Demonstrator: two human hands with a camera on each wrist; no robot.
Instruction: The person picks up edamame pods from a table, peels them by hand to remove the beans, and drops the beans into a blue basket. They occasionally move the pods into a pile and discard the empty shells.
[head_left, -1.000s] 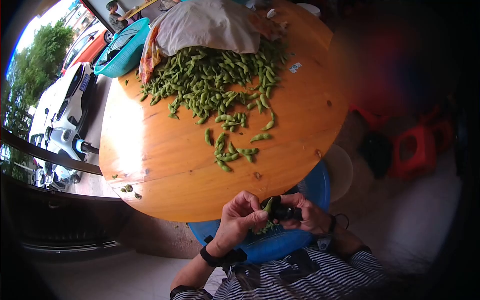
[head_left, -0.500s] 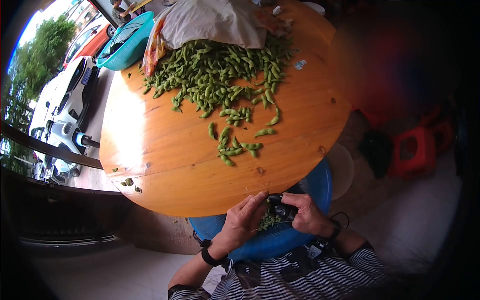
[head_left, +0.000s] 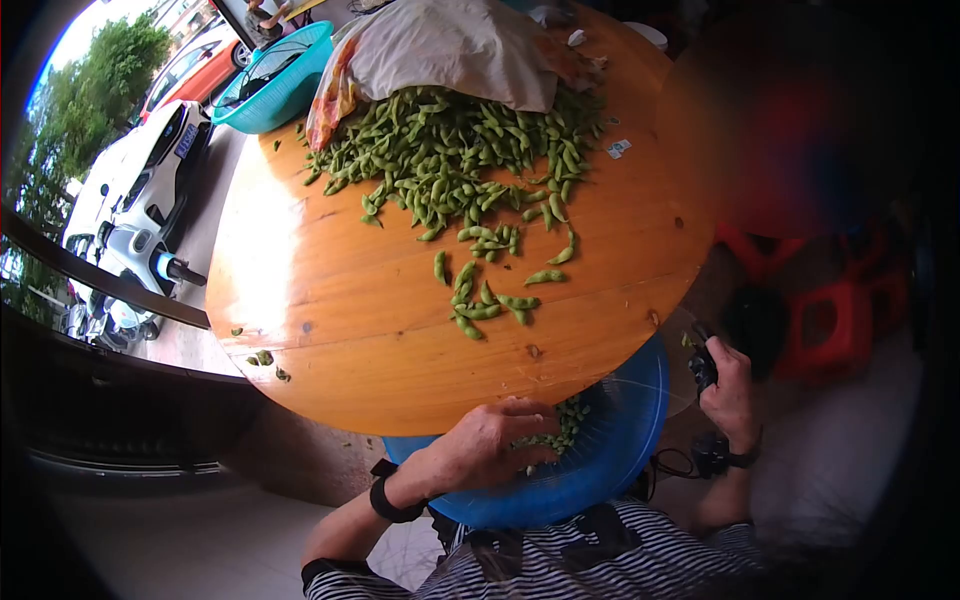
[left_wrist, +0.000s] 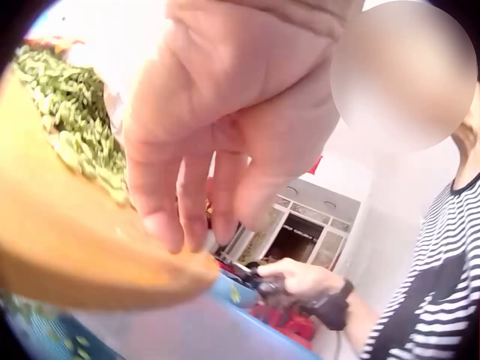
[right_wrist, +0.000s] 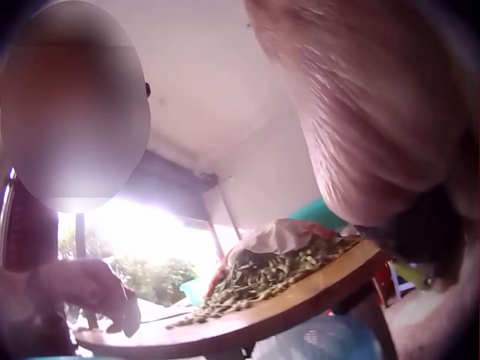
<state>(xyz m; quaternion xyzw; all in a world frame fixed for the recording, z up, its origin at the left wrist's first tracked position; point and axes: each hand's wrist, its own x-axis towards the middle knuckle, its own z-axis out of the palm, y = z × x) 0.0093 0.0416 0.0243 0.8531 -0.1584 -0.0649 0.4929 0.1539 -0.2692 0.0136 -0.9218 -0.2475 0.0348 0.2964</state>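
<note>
**A:** Left?
**B:** My left hand (head_left: 490, 447) is hanging loose, gripping nothing. The fingertips are touching green bean pods (head_left: 568, 418) lying in the round blue plastic basin (head_left: 622, 445).
**A:** Right?
**B:** My right hand (head_left: 730, 388) is clamping a small black tool (head_left: 703, 364), held just beyond the basin's rim.

teal basket (head_left: 272, 85) sits beside the white sack (head_left: 455, 48).

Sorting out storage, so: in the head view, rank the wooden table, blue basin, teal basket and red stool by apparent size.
1. wooden table
2. blue basin
3. teal basket, farther off, so unsure against the basin
4. red stool
</note>
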